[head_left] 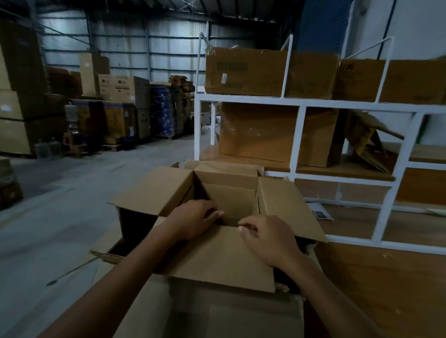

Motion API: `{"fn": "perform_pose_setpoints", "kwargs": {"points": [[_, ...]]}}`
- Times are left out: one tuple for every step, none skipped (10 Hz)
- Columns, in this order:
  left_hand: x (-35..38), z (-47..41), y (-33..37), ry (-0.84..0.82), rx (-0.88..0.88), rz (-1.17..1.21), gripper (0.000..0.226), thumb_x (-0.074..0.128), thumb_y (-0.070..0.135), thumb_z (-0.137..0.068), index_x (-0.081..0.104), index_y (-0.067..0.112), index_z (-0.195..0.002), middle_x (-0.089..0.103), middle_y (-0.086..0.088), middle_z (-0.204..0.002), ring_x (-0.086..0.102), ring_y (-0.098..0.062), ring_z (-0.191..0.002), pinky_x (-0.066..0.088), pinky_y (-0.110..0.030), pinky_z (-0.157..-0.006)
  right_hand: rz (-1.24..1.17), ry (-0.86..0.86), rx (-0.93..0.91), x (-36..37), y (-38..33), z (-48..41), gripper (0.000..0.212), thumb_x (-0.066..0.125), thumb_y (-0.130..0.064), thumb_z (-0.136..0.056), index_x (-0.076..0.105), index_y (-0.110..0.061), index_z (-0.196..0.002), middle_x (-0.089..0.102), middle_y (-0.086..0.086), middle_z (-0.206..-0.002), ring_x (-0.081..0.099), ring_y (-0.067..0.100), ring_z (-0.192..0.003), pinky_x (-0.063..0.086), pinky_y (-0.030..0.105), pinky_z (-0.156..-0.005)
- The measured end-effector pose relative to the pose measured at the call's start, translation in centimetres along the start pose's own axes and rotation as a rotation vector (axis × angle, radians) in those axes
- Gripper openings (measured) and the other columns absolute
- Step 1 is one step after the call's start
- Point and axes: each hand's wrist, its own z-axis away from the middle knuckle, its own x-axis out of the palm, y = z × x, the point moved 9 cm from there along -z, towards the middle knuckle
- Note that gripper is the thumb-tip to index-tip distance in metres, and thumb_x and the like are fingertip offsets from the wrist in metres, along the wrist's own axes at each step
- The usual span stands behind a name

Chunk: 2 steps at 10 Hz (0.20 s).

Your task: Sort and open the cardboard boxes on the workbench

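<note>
An open brown cardboard box (pixel 228 194) stands in front of me with its flaps spread out to the left, right and far side. Its near flap (pixel 221 259) lies folded toward me. My left hand (pixel 196 219) grips the top edge of that near flap on the left, fingers curled over it. On the same edge, to the right, my right hand (pixel 267 239) has its fingers closed on it. The box interior looks empty and dark. A larger flat piece of cardboard (pixel 212 322) lies beneath, close to me.
A white metal rack (pixel 301 105) stands to the right on the wooden workbench (pixel 393 284), holding several closed cardboard boxes (pixel 248 72). A printed paper (pixel 322 212) lies on the bench. Stacked cartons and pallets (pixel 125 109) line the far warehouse floor at left.
</note>
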Motion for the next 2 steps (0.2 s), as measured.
{"fn": "perform_pose_setpoints", "kwargs": {"points": [[-3.3, 0.8, 2.3, 0.184, 0.061, -0.004, 0.054, 0.038, 0.054, -0.098, 0.04, 0.027, -0.145, 0.034, 0.001, -0.156, 0.042, -0.018, -0.137, 0.041, -0.04, -0.109, -0.029, 0.076, 0.0, -2.3, 0.3, 0.0, 0.045, 0.053, -0.041, -0.097, 0.05, -0.031, -0.141, 0.049, -0.01, -0.145, 0.043, 0.009, -0.132, 0.038, 0.033, -0.109], [-7.6, 1.8, 6.2, 0.354, 0.155, -0.019, 0.067, 0.034, 0.057, -0.097, 0.017, 0.028, -0.155, 0.007, 0.001, -0.164, 0.018, -0.02, -0.148, 0.03, -0.045, -0.116, -0.002, 0.303, -0.083, -7.3, -0.2, 0.0, 0.054, 0.048, -0.045, -0.095, 0.043, -0.027, -0.146, 0.042, -0.004, -0.152, 0.035, 0.014, -0.14, 0.032, 0.036, -0.113]]}}
